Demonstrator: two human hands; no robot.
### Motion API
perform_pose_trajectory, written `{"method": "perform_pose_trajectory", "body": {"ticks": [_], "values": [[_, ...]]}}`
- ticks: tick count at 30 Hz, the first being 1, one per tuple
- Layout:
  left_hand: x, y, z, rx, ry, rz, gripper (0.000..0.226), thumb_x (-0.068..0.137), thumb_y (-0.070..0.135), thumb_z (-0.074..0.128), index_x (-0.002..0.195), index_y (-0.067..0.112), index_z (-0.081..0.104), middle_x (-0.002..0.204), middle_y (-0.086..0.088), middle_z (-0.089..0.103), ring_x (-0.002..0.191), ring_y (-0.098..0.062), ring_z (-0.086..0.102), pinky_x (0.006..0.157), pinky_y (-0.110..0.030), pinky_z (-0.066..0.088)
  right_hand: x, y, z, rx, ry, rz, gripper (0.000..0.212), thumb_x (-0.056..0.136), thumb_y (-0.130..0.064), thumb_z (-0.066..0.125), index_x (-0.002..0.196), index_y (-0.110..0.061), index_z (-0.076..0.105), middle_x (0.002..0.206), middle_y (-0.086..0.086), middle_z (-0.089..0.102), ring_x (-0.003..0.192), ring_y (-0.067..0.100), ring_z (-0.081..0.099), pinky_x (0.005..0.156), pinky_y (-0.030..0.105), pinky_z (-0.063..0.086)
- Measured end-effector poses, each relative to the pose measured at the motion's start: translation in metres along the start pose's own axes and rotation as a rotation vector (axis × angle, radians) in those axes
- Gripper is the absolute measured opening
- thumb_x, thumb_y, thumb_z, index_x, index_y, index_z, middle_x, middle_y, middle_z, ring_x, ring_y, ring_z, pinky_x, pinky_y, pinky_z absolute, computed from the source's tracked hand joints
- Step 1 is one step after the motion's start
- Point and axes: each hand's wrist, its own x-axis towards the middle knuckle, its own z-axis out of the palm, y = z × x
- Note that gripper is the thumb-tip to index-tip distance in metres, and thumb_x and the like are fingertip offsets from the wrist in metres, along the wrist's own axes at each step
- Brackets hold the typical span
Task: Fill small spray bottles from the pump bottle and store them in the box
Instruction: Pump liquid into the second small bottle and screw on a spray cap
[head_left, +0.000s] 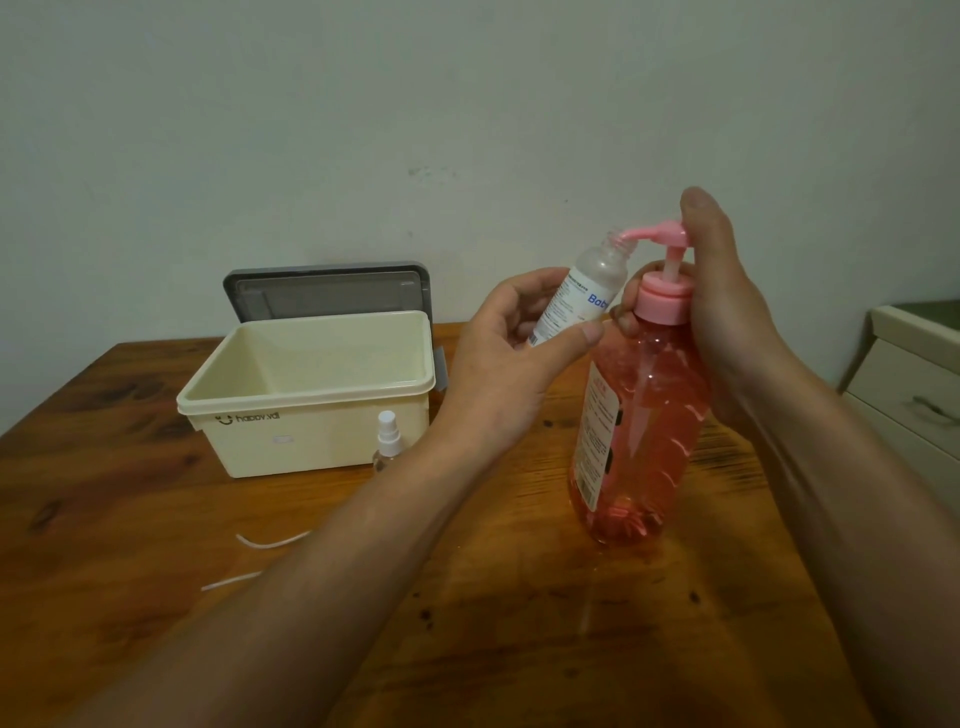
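Tilting a small uncapped bottle (582, 291) under the pink spout, the left hand (498, 374) is clasping it while the right hand (727, 312) is gripping the pump bottle (639, 426) on the table (156, 519).

Glossy wooden table (156, 519); clear pink plastic pump bottle (644, 415).

Left hand (511, 358) raised, grip closed, thumb forward; right hand (727, 306) upright, grip curled, thumb up.
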Motion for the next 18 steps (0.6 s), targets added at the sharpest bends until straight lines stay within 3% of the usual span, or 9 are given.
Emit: {"method": "perform_pose_trajectory", "body": {"ticks": [4, 7, 10, 14, 18], "values": [[-0.0007, 0.0004, 0.0023, -0.013, -0.012, -0.014, 0.045, 0.082, 0.016, 0.075, 0.122, 0.025, 0.056, 0.115, 0.002, 0.067, 0.104, -0.010, 0.064, 0.085, -0.022, 0.055, 0.0008, 0.0003, -0.0007, 0.019, -0.026, 0.012, 0.057, 0.094, -0.069, 0.031, 0.082, -0.033, 0.073, 0.056, 0.003, 0.058, 0.047, 0.015, 0.057, 0.055, 0.025, 0.049], [-0.0012, 0.0006, 0.0035, -0.024, -0.017, -0.015, 0.046, 0.082, 0.015, 0.074, 0.123, 0.022, 0.057, 0.116, 0.002, 0.067, 0.104, -0.010, 0.064, 0.082, -0.019, 0.055, 0.0022, 0.0012, -0.0018, 0.034, -0.021, 0.036, 0.057, 0.095, -0.066, 0.034, 0.085, -0.024, 0.071, 0.056, 0.005, 0.059, 0.047, 0.016, 0.056, 0.054, 0.025, 0.049], [-0.0009, -0.0021, 0.0015, -0.005, -0.009, -0.014, 0.044, 0.082, 0.015, 0.075, 0.123, 0.021, 0.058, 0.116, 0.002, 0.067, 0.105, -0.012, 0.063, 0.082, -0.020, 0.055, 0.0049, 0.0028, -0.0025, 0.020, 0.007, 0.068, 0.053, 0.095, -0.056, 0.038, 0.078, -0.013, 0.064, 0.056, 0.007, 0.059, 0.043, 0.018, 0.053, 0.051, 0.025, 0.045], [-0.0007, -0.0049, -0.0023, 0.008, -0.003, -0.007, 0.042, 0.082, 0.014, 0.074, 0.121, 0.023, 0.060, 0.116, 0.003, 0.067, 0.107, -0.012, 0.063, 0.081, -0.018, 0.054, 0.0080, 0.0047, -0.0017, -0.019, 0.023, 0.054, 0.051, 0.094, -0.045, 0.037, 0.063, -0.011, 0.059, 0.055, 0.008, 0.058, 0.046, 0.020, 0.049, 0.051, 0.027, 0.041], [-0.0005, -0.0037, -0.0013, 0.015, -0.006, 0.001, 0.041, 0.083, 0.015, 0.074, 0.120, 0.025, 0.060, 0.115, 0.005, 0.067, 0.105, -0.009, 0.063, 0.081, -0.018, 0.054, 0.0061, 0.0043, -0.0028, 0.004, 0.012, 0.058, 0.055, 0.095, -0.052, 0.039, 0.062, -0.014, 0.062, 0.054, 0.007, 0.059, 0.044, 0.018, 0.052, 0.049, 0.025, 0.043]]}}
